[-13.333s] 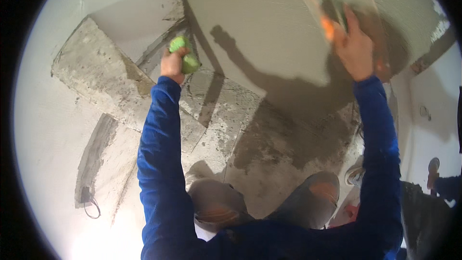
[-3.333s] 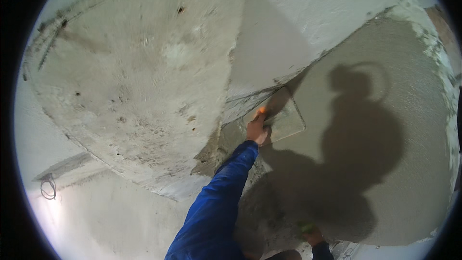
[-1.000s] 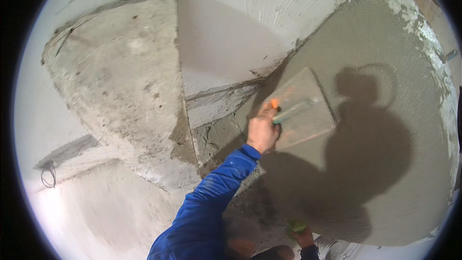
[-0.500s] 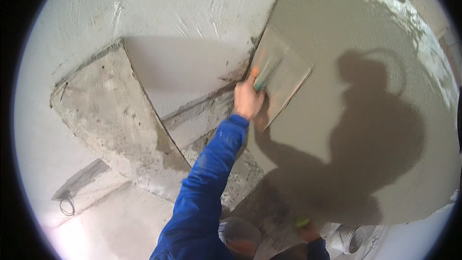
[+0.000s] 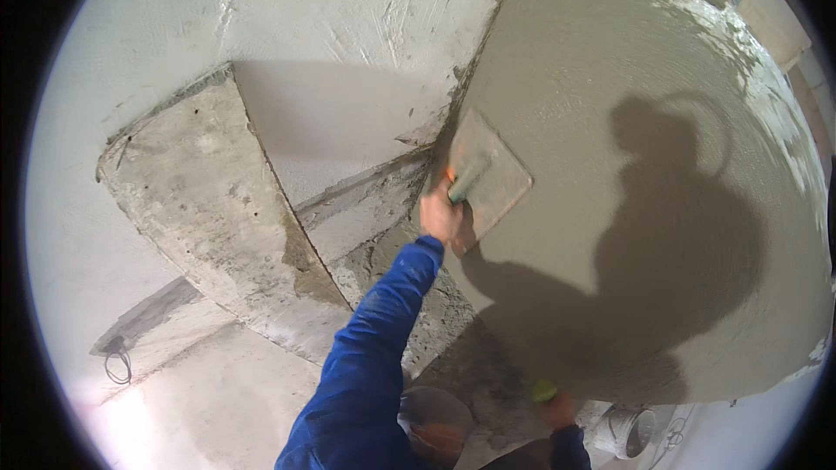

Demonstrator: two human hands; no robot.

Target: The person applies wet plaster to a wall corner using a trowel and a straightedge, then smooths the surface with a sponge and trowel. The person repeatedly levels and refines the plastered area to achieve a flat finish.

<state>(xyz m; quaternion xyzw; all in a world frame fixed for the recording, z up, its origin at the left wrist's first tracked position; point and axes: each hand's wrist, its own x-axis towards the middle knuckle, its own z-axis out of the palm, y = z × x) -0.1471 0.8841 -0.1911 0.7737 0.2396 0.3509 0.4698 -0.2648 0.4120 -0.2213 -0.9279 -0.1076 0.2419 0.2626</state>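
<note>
My left hand (image 5: 441, 214) is wrapped round the green and orange handle of a plastering float (image 5: 499, 190). The float's flat, roughly rectangular plate lies against wet grey plaster (image 5: 557, 52), close to the corner where it meets the whitish wall. At the bottom of the view my right hand (image 5: 560, 413) is closed on a yellow-green object (image 5: 542, 391); its kind is too small and blurred to tell. That hand hangs low, away from the plaster. Blue sleeves cover both arms.
A rough concrete slab (image 5: 209, 183) juts out at the left. Beneath my left arm stands a see-through bucket (image 5: 434, 418). A white bucket (image 5: 629, 432) is at the lower right, beside a coiled cable (image 5: 672, 438). A wire loop (image 5: 117, 368) hangs at the lower left.
My left hand has slid the float downward and slightly left along the plaster. The right hand has barely moved and still grips the yellow-green object.
</note>
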